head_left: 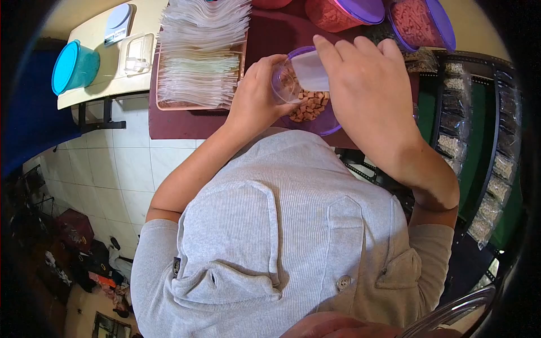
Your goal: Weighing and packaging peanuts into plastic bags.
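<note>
My left hand (257, 93) is wrapped round a small clear cup (280, 84), which is tilted over a purple-rimmed tub (332, 125). Brown cubes (309, 107) lie in the tub, and some brown shows through the cup wall. Closed on a whitish translucent plastic pouch (311, 72), my right hand (369, 84) brings it against the cup's mouth. Whether anything is inside the pouch I cannot tell, and the right fingertips are partly hidden.
A pink tray (194, 107) packed with translucent pouches (197, 62) stands left of the tub. Tubs of pink pieces (416, 22) are at the back right. Filled packets (451, 146) line racks at right. A scale (117, 22) and turquoise tub (76, 67) stand on the left table.
</note>
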`<state>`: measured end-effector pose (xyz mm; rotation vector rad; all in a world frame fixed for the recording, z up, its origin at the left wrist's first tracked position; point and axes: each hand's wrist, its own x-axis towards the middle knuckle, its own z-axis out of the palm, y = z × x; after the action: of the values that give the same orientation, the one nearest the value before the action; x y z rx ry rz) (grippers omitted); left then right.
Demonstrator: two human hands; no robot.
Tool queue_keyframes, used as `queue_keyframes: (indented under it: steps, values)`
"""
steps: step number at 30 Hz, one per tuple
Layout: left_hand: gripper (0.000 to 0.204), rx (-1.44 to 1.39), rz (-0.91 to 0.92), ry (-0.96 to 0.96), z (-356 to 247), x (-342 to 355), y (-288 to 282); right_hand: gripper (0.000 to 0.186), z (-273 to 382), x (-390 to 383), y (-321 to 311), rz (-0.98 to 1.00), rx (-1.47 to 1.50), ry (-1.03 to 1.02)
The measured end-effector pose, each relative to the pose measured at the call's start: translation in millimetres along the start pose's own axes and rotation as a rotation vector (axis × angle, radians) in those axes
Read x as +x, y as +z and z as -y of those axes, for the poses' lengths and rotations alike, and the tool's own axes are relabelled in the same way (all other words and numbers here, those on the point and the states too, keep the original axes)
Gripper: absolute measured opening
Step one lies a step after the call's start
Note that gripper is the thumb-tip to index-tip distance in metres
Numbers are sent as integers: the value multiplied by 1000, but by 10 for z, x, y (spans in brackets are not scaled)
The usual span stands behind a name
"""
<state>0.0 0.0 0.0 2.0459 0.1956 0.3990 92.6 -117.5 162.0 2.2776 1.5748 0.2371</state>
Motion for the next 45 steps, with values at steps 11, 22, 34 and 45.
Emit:
queue_keyframes:
  steps: [11,22,34,45]
  values:
    - [76,168,-196,284,-70,36,-86,30,-209,-123,193,207,854,224]
    - [48,290,-163,353,-138,57,34,13,193,-529,797,-58,1168,393]
    - [56,229,-76,375,-96,81,53,17,159,-480,658,73,1151,445]
    - [65,100,9,343,-163,104,10,16,125,-471,580,32,1129,382]
